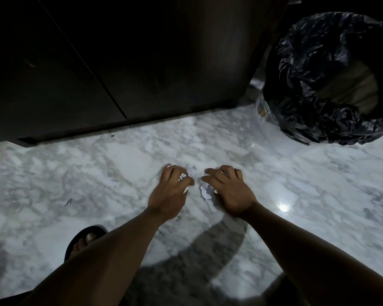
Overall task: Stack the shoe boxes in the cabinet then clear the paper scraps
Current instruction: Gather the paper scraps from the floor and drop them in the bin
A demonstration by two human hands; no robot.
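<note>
Both my hands are down on the white marble floor (119, 155) in front of the dark cabinet (142, 62), whose doors are shut. My left hand (170, 193) is curled over small white paper scraps, with one printed scrap (191, 170) just beyond its fingers. My right hand (230, 191) is curled over more scraps, and a torn white scrap (205, 192) lies between the two hands. A single small scrap (66, 202) lies apart at the left. No shoe boxes are in view.
A bin lined with a black plastic bag (327, 80) stands at the upper right, next to the cabinet's corner. My foot in a dark sandal (86, 239) is at the lower left. Bright light glares off the floor at the right.
</note>
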